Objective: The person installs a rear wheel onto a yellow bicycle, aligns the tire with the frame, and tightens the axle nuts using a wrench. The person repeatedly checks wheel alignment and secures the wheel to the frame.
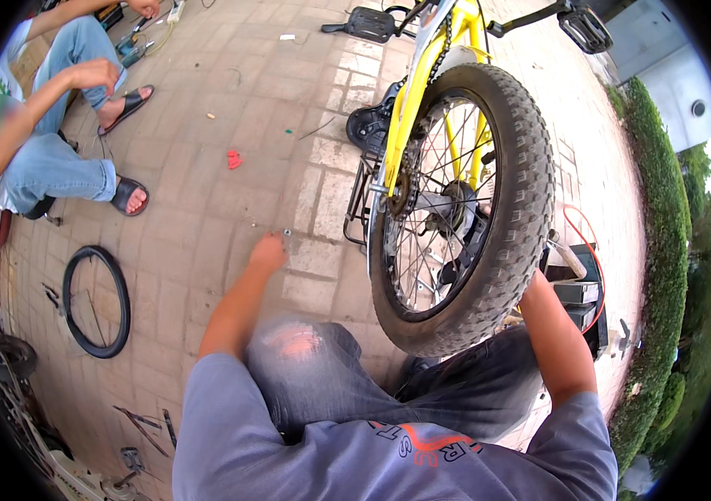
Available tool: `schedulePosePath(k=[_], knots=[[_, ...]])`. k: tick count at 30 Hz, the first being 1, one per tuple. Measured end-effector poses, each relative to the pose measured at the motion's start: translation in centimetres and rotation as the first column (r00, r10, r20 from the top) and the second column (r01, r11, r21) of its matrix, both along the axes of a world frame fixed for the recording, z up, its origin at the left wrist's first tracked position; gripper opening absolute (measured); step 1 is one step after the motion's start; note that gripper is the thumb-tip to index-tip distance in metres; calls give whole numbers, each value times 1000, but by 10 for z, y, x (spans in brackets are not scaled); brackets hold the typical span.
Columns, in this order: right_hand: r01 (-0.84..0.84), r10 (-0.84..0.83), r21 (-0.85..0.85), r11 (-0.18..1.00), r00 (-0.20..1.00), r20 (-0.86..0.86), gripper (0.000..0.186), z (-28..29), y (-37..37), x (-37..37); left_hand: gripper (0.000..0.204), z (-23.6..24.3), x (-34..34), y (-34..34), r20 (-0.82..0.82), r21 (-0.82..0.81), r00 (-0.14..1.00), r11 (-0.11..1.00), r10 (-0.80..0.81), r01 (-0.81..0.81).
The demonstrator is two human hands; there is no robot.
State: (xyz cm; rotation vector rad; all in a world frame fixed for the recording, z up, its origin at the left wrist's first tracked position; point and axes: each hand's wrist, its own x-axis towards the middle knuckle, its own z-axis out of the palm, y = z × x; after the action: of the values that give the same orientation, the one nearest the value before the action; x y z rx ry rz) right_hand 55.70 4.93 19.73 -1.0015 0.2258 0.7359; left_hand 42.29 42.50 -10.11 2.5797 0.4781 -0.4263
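Note:
A yellow bicycle frame (406, 125) stands upside down in front of me, its fat knobbly tyre (531, 167) close to my knees. Spokes, chain and a hub (458, 204) show inside the wheel. My left hand (268, 250) is out to the left of the wheel, low over the paving, with its fingers drawn together. A tiny grey metal piece (287, 232) shows right by the fingertips; I cannot tell whether they grip it. My right forearm (557, 334) reaches up behind the tyre's right side, which hides most of that hand and its fingers.
Another person in jeans (55, 175) sits at the far left. A loose tyre (122, 301) lies on the paving, with bicycle parts (9, 355) at the left edge. A toolbox (581, 294) and a red-orange cord (593, 242) are right of the wheel, before a hedge (656, 209).

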Motion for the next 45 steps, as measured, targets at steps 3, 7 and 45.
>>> schedulePosePath(k=[3, 7, 45], knots=[[88, -14, -327, 941, 975, 221, 34, 4, 9, -6, 28, 54, 25, -5, 57, -626, 902, 719, 429, -303], [-110, 156, -310, 944, 979, 129, 33, 12, 12, -3, 20, 152, 42, -11, -180, -940, 868, -342, 463, -12], [-73, 224, -463, 883, 934, 280, 21, -2, 15, 6, 22, 261, 58, -96, -281, -948, 729, -297, 624, -111]])
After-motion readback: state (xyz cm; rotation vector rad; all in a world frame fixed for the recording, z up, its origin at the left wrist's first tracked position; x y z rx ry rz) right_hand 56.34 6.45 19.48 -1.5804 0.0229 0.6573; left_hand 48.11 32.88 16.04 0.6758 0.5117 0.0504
